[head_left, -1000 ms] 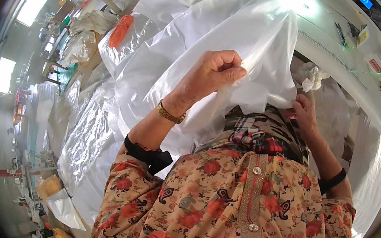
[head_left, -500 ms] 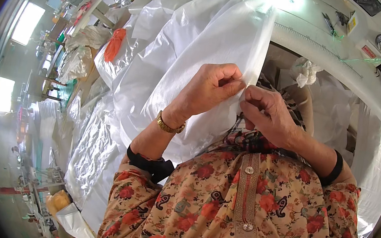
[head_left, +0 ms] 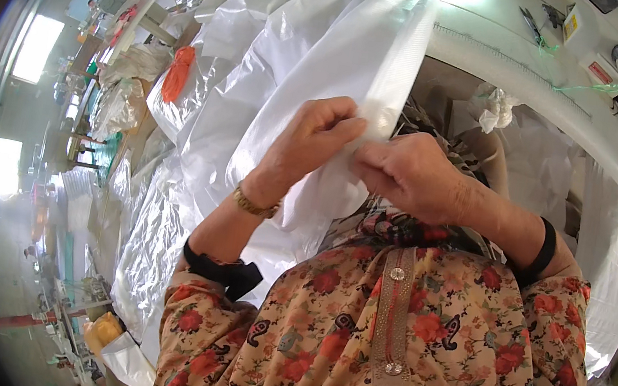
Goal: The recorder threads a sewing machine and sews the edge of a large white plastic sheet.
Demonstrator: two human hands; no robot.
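We note both hands closed on one white sheet (head_left: 286, 71). The left hand (head_left: 313, 138) pinches its right-hand edge between thumb and curled fingers; the right hand (head_left: 414, 175) grips just beside it, nearer the body, its fingertips partly hidden from us. The sheet hangs from the pale worktable (head_left: 501, 62) at the far side down toward the lap, its folded edge running between the bright lamp and the hands. Far right, we record snips (head_left: 533, 23) and green thread (head_left: 600, 89); at left, an orange bundle (head_left: 177, 74) beside the sheet.
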